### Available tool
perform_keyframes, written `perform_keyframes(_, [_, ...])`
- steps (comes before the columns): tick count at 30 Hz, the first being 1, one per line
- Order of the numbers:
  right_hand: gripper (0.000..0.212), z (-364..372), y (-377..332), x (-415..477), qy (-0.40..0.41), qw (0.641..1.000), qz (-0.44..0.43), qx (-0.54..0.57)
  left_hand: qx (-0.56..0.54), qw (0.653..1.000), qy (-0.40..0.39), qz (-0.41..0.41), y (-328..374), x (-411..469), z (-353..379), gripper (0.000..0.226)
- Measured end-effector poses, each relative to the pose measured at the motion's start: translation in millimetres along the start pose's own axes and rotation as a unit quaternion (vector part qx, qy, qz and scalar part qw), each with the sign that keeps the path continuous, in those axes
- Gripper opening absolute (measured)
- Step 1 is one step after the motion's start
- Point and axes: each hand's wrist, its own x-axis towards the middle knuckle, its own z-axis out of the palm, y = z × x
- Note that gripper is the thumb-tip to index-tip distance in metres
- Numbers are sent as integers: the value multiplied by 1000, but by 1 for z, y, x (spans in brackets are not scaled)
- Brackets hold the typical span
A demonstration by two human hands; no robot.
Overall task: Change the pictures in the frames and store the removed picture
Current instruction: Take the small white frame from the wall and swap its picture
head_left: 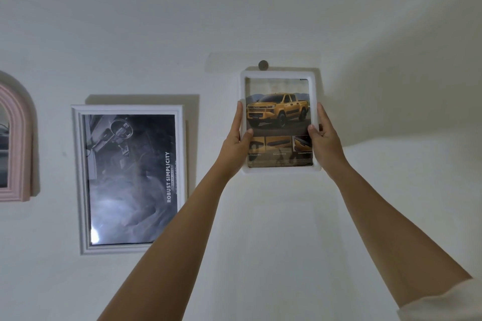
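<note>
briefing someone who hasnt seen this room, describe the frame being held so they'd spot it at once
On the white wall, look right of the big white frame with the dark poster. The small white frame sits higher, under a round grey peg. It alone shows a yellow pickup truck.

Two long, slim forearms are in view, bare from the wrist down their whole visible length. The left hand (236, 138) and the right hand (326, 138) have short, plain thumbnails. The only clothing seen is on the right arm: a pale off-white sleeve (443, 302) (soft cloth, its hem loose and slightly rumpled) at the picture's lower right corner.
</note>
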Motion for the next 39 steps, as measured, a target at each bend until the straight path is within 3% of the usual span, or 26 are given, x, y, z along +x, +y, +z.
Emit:
perform_keyframes(14, [53,1,1,-9,21,999,-6,-48,148,988,43,-14,-9,-15,0,56])
perform_keyframes(20, [52,3,-2,-13,36,997,-5,-73,206,978,25,5,-15,-26,-3,59])
perform_keyframes(29, [52,9,-6,-17,48,996,1,-81,201,979,37,9,-13,-30,-6,59])
perform_keyframes(39, [51,6,-7,-14,50,998,6,-30,126,991,49,12,-16,-34,1,55])
